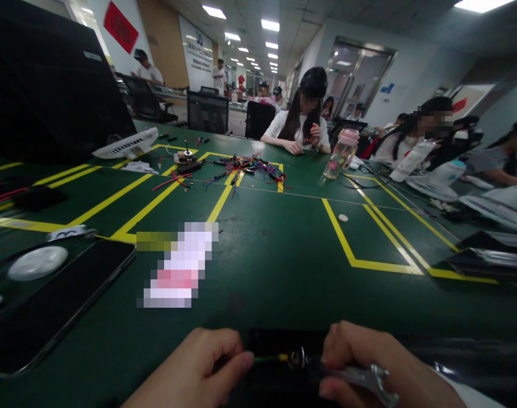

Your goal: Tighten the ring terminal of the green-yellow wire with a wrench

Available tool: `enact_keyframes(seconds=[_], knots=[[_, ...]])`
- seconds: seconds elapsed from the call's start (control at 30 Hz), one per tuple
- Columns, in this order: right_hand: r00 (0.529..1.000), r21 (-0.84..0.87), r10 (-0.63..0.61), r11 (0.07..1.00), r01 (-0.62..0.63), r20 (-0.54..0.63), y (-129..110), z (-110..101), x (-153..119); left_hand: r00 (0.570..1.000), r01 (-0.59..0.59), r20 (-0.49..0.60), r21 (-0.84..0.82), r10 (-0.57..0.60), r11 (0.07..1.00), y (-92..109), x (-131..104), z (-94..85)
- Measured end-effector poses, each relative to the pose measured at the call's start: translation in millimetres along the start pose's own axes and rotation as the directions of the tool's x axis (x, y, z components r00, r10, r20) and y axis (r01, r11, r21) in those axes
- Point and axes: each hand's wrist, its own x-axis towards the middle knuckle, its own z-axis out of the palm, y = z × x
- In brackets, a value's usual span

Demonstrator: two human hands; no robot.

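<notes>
At the bottom of the head view, my left hand point(199, 362) pinches a thin green and yellow wire point(267, 358) between thumb and forefinger. The wire's yellow end reaches a small metal fitting point(293, 358), whose exact kind I cannot make out. My right hand point(369, 351) is closed around a silver wrench point(376, 378). One open jaw sticks out below that hand, while a round metal end shows beside the fitting. Under both hands lies a dark object point(267, 338), its shape mostly lost in shadow.
A black phone-like slab point(63, 306) and a white mouse point(37, 262) lie left. A blurred-out paper point(177, 266) is mid-table. Tangled wires point(245, 167) and a bottle point(341, 154) stand farther back. A person point(303, 122) sits opposite; others sit right.
</notes>
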Motion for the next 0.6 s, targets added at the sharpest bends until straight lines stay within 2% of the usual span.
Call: enact_keyframes(seconds=[0.13,0.27,0.47,0.53,0.6], knots=[[0.998,-0.052,0.053,0.997,-0.052,0.033,5,8,-9,0.999,0.027,0.046,0.009,-0.028,1.000,2,1,-1.0],[0.990,-0.100,0.063,0.994,-0.050,0.125,10,8,-12,0.997,0.029,0.078,-0.015,-0.028,0.999,1,3,-0.7],[0.962,-0.072,-0.117,0.988,0.139,0.245,10,-9,-2,0.995,0.054,0.088,-0.015,-0.052,0.998,6,4,-1.2],[0.932,-0.058,-0.162,0.980,0.191,0.323,9,-17,5,0.995,0.059,0.087,-0.014,-0.058,0.998,6,5,-1.6],[0.883,-0.021,-0.223,0.967,0.254,0.413,7,-24,14,0.994,0.064,0.092,-0.015,-0.062,0.998,5,5,-1.6]])
